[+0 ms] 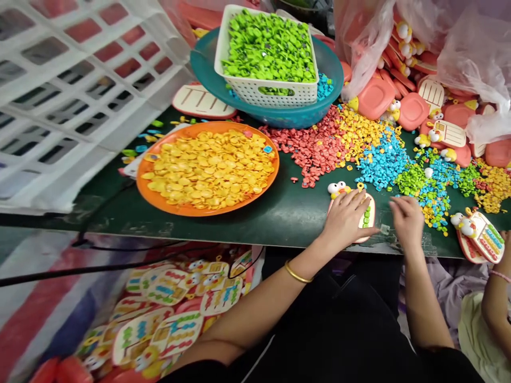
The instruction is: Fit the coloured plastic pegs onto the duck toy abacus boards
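A white-and-red toy board (371, 214) with big round eyes and a column of green pieces lies near the table's front edge. My left hand (344, 214) rests flat across it, fingers stretched out and thumb apart, covering much of its face. Right of the board, my right hand (407, 219) is closed with its fingers curled together, just over the table. Whatever it may hold is hidden. Beyond it are loose small pieces: a blue pile (383, 159), a green pile (411, 180), a yellow pile (357, 133) and a red pile (315, 151).
An orange tray (207, 214) of yellow pieces stands left; behind it, a white basket (275, 97) of green pieces sits in a teal basin (203, 58). A white crate (91, 90) leans far left. Finished-looking boards (175, 319) lie below. Another person's arm (497, 298) is beside two boards (483, 239).
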Action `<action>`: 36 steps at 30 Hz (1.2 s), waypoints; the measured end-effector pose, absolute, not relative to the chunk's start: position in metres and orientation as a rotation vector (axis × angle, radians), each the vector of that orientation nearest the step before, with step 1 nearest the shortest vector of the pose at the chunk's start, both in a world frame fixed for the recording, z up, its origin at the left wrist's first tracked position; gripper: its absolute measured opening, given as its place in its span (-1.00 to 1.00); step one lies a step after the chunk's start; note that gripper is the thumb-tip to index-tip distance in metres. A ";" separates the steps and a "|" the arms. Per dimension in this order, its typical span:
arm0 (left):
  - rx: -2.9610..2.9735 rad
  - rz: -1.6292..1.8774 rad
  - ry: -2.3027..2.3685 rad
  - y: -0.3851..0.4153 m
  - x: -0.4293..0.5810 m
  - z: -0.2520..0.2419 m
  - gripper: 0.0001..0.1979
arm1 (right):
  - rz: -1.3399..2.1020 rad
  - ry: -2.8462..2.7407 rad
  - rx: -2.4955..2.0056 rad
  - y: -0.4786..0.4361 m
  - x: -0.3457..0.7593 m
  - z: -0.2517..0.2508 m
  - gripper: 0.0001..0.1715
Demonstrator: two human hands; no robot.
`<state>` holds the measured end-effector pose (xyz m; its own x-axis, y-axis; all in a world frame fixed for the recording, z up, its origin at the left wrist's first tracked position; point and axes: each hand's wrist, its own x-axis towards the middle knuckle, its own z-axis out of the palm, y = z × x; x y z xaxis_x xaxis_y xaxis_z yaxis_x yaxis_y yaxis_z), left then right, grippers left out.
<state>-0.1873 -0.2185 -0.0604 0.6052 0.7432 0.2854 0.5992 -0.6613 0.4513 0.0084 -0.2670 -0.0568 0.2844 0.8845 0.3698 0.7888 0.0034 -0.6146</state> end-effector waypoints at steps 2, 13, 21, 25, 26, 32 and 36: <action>2.540 0.652 1.067 -0.219 -0.190 -0.061 -0.29 | -0.097 -1.345 -1.986 -0.283 0.039 -0.061 -0.70; 1.820 0.987 0.841 -0.257 -0.187 -0.029 -0.67 | 0.615 -1.285 -1.539 -0.306 0.008 -0.042 -0.78; 1.563 0.851 0.878 -0.254 -0.194 -0.020 -0.69 | 0.736 -1.162 -1.371 -0.303 -0.047 -0.027 -0.80; 1.600 0.709 0.843 -0.243 -0.201 -0.025 -0.64 | 0.855 -1.406 -1.414 -0.295 -0.033 -0.018 -0.88; 1.597 0.694 0.861 -0.242 -0.200 -0.027 -0.63 | 0.870 -1.438 -1.425 -0.294 -0.031 -0.016 -0.88; 1.945 0.681 1.024 -0.238 -0.196 -0.031 -0.61 | 0.952 -1.549 -1.508 -0.283 -0.025 -0.023 -0.80; 2.104 0.838 1.475 -0.228 -0.210 -0.045 -0.63 | 0.692 -1.600 -1.627 -0.260 -0.022 -0.047 -0.72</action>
